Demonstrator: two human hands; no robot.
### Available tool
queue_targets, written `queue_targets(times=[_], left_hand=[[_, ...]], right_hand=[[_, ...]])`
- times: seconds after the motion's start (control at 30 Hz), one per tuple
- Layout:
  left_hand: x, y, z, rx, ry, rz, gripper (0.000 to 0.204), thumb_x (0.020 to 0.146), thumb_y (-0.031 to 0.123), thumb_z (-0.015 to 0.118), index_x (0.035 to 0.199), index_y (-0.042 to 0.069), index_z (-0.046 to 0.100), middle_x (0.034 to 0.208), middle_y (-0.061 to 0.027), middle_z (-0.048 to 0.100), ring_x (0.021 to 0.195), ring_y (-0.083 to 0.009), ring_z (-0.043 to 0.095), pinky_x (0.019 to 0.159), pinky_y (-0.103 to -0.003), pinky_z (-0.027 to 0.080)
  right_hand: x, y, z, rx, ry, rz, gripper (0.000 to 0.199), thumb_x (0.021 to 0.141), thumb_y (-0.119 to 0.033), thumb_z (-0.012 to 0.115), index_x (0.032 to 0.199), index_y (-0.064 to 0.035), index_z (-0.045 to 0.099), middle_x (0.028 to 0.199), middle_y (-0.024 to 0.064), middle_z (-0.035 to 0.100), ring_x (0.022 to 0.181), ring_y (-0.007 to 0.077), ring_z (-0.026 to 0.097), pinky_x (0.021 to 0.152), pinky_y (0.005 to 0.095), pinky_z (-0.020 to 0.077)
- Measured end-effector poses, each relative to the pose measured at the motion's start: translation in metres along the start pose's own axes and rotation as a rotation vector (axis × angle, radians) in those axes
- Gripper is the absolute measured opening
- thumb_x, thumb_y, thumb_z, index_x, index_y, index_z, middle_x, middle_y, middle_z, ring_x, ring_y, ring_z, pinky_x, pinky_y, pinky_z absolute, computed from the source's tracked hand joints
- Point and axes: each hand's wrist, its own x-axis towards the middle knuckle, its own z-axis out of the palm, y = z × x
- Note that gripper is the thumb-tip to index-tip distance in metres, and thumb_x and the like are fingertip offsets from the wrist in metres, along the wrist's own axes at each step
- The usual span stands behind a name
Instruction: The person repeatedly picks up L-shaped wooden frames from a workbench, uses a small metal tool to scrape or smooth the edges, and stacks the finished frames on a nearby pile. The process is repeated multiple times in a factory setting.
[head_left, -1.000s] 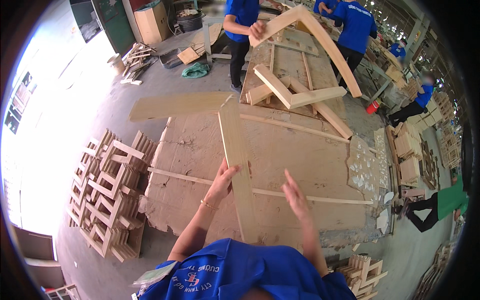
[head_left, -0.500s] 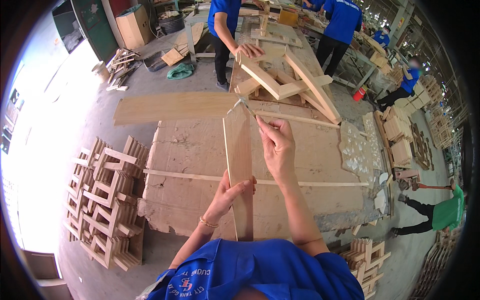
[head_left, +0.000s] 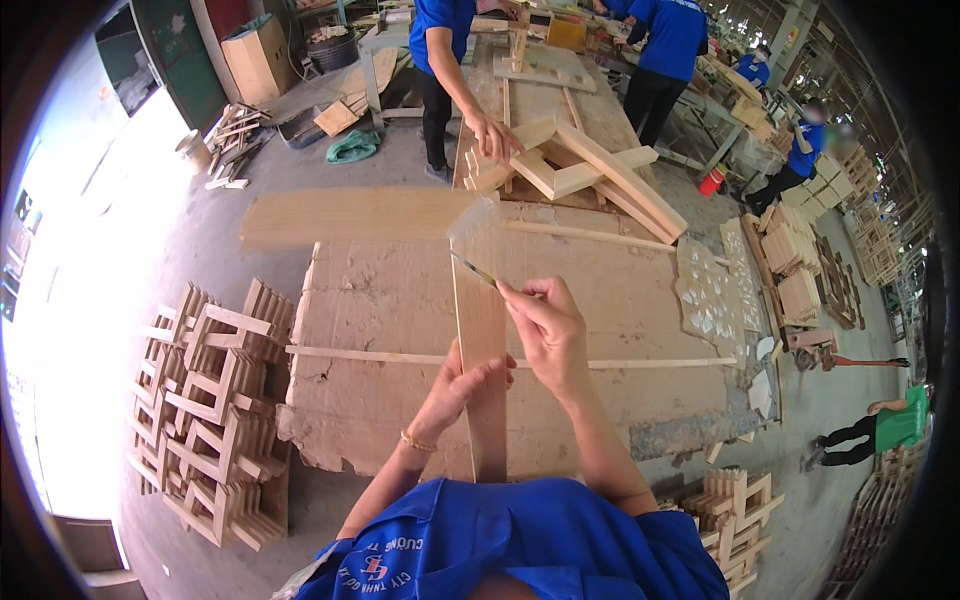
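Observation:
My left hand (head_left: 452, 392) is closed around the upright leg of an L-shaped wooden frame piece (head_left: 480, 310), thumb across its face. The other leg reaches left from the far corner and is slightly blurred. Between the thumb and fingers of my right hand (head_left: 548, 335) is a thin brush (head_left: 476, 267), its tip pointing up and left over the edge of the upright leg, just below the corner. A whitish, smeared patch shows at the corner joint. I cannot tell whether the brush tip touches the wood.
A cardboard-covered table (head_left: 380, 300) lies beneath, with thin wooden strips (head_left: 640, 363) across it. A co-worker's hand (head_left: 490, 135) is at joined wooden frames (head_left: 590, 170) beyond. Stacked frames (head_left: 215, 410) stand at left, more (head_left: 735, 520) at lower right.
My right hand has drawn the brush back from the corner joint, toward me and to the left. My left hand keeps its grip. The co-worker's hand has shifted on the far frames.

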Motion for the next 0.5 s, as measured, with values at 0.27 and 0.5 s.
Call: queue_targets(times=[0.27,0.5], left_hand=[[0.005,0.08,-0.072,-0.206,-0.23,-0.025,0.055,0.082,0.043,0.059,0.114,0.0,0.044,0.068,-0.0103,0.058,0.054,-0.0182,0.057,0.047,-0.031,0.049],[-0.005,0.059,-0.045,-1.217,-1.227,0.005,0.016,0.096,0.022,0.04,0.093,0.008,0.045,0.068,-0.0121,0.066,0.053,-0.0219,0.066,0.045,-0.027,0.052]], right_hand=[[-0.01,0.034,-0.058,0.45,0.155,0.457,0.022,0.089,-0.009,0.057,0.11,-0.0041,0.061,0.089,-0.0006,0.053,0.069,0.0057,0.049,0.056,0.0196,0.0394],[0.009,0.038,-0.05,0.304,0.144,0.188,0.018,0.09,-0.002,0.052,0.107,0.0008,0.058,0.094,0.0013,0.053,0.074,0.0056,0.05,0.06,0.0176,0.0383]])
